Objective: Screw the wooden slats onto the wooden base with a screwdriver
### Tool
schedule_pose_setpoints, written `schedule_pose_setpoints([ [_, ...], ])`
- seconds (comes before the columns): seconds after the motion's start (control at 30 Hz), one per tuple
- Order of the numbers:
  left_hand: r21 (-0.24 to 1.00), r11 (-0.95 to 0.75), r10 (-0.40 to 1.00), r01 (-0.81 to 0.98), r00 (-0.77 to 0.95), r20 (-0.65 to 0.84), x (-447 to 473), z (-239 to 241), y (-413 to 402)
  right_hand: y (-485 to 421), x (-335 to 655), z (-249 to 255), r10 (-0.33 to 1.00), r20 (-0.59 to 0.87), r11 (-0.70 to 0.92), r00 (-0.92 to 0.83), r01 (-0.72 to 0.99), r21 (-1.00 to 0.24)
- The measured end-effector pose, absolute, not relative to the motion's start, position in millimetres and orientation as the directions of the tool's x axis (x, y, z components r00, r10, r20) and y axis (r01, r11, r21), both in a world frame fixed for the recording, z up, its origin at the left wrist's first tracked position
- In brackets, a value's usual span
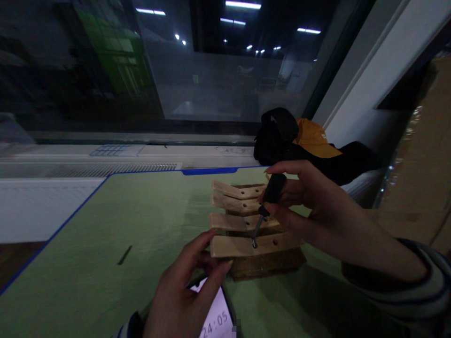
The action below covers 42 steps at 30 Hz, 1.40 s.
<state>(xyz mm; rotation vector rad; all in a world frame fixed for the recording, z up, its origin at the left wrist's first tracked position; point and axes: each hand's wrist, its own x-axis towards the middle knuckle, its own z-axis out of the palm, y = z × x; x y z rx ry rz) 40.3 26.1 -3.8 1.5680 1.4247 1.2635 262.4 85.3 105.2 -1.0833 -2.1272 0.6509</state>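
Observation:
My right hand grips the black handle of a screwdriver. The screwdriver leans, its tip at a hole in the nearest wooden slat; a small metal screw head seems to sit there. My left hand pinches the left end of that slat between thumb and fingers. Several pale slats with holes lie in a row across a darker brown wooden base. Part of the farther slats is hidden behind my right hand.
A lit phone showing 24:05 lies partly under my left hand. On the green, blue-edged table is a thin dark strip. Black clothing and an orange cap rest by the window. A cardboard box stands at right.

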Motion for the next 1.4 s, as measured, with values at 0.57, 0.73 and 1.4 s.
schedule_pose_setpoints([
  [0.57,0.95,-0.14,0.983,0.278,-0.072,0.166,39.7,-8.4,26.3,85.1,260.2,103.7,0.829,0.332,0.54,-0.45,0.492,-0.683],
  [0.73,0.959,-0.132,0.985,0.25,-0.077,0.155,41.5,-6.7,27.7,85.9,261.0,104.2,0.83,0.327,0.541,-0.452,0.512,-0.667],
  [1.4,0.949,-0.178,0.977,0.259,-0.071,0.203,40.9,-11.2,28.8,81.0,260.1,106.8,0.793,0.36,0.602,-0.491,0.54,-0.589],
])
